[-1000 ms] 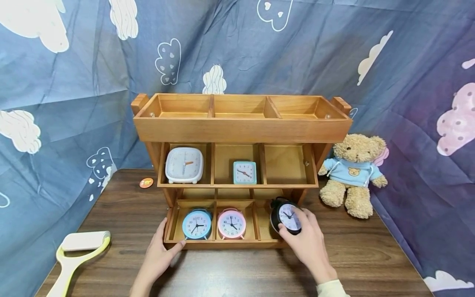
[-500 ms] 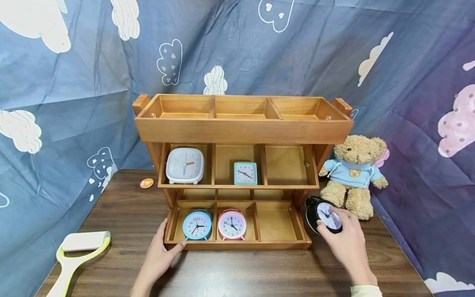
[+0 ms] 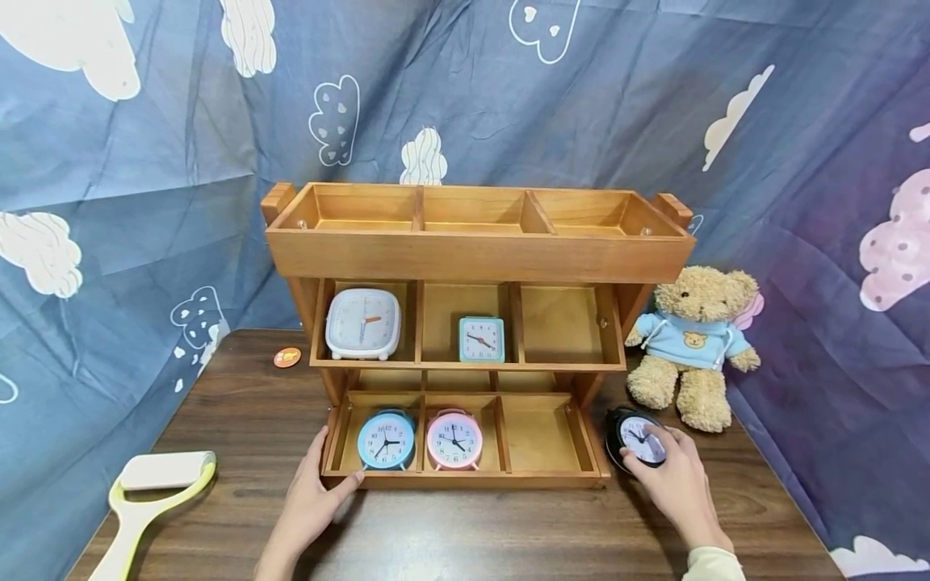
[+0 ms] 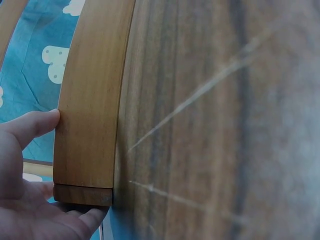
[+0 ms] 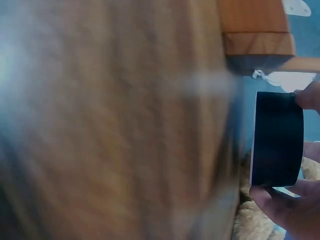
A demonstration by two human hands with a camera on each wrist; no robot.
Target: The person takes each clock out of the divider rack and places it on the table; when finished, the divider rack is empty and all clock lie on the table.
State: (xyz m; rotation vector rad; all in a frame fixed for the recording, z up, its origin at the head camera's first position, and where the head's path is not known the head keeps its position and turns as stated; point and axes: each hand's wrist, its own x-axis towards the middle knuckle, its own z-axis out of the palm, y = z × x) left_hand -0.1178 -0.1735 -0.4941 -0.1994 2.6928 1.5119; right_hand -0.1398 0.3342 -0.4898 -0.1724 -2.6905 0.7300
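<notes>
My right hand grips a round black alarm clock with a white dial, just right of the wooden shelf's bottom tray. In the right wrist view, thumb and fingers span the clock's black side. At the lower left, my left hand holds the front left corner of the wooden shelf, its thumb on the tray's front edge. The left wrist view shows the fingers round the tray's end board. A blue alarm clock and a pink one stand in the bottom tray's left and middle compartments.
A white square clock and a small teal one sit on the middle tier. Behind my right hand leans a teddy bear. A lint roller and an orange round sticker lie on the table's left side.
My right hand has carried the black alarm clock out of the bottom tray's right compartment, to the right, then slightly down beside the shelf. The left hand has stayed put.
</notes>
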